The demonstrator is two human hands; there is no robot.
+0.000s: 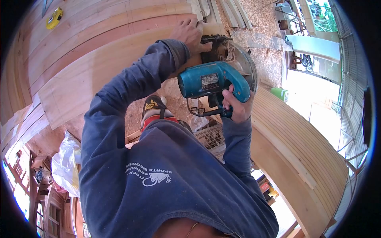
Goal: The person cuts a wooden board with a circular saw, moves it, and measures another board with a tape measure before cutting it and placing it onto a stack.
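My right hand (238, 104) is wrapped around the rear handle of a teal circular saw (202, 81). The front of the saw, with its round blade guard and dark base plate, is at the end of a long pale wooden board (107, 49). On that board my left hand (189, 35) lies with its fingers stretched toward the far edge and its thumb touching or close beside the base plate. Where the blade meets the wood is hidden by the saw body. A dark power cord loops below the motor.
A yellow tape measure (54, 18) rests on wooden planks (91, 16) at the upper left. Grooved boards (301, 135) are stacked at the right. Sawdust and shavings (262, 59) cover the ground. A whitish plastic bag (66, 162) stands at the lower left.
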